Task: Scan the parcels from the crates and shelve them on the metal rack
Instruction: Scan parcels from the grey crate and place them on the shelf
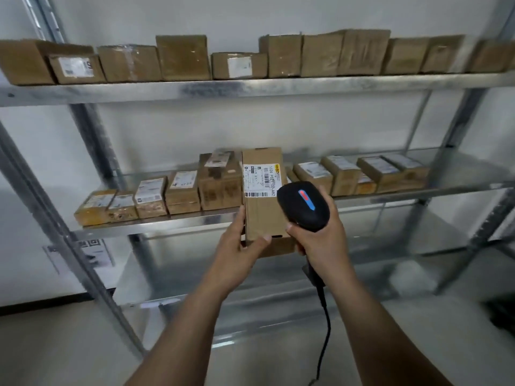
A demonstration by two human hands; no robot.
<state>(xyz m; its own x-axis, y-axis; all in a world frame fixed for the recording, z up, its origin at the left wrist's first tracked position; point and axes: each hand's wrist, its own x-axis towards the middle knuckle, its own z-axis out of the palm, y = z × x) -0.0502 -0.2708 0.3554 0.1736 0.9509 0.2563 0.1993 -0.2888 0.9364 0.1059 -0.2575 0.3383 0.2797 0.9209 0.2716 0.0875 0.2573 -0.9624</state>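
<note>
My left hand (242, 247) grips the lower end of a tall cardboard parcel (263, 210), holding it upright in front of the metal rack (250, 87). A white shipping label with a barcode faces me on the parcel's upper half. My right hand (320, 240) grips the handle of a black barcode scanner (302, 206). The scanner's head, with a red and blue light strip, points at the label from the right. A black cable hangs down from the handle.
The top shelf holds a full row of cardboard boxes (184, 58). The middle shelf (457, 188) carries several labelled parcels on both sides of the held one. The lower shelf (390, 246) looks bare. A paper with a QR code (89, 250) hangs at the left.
</note>
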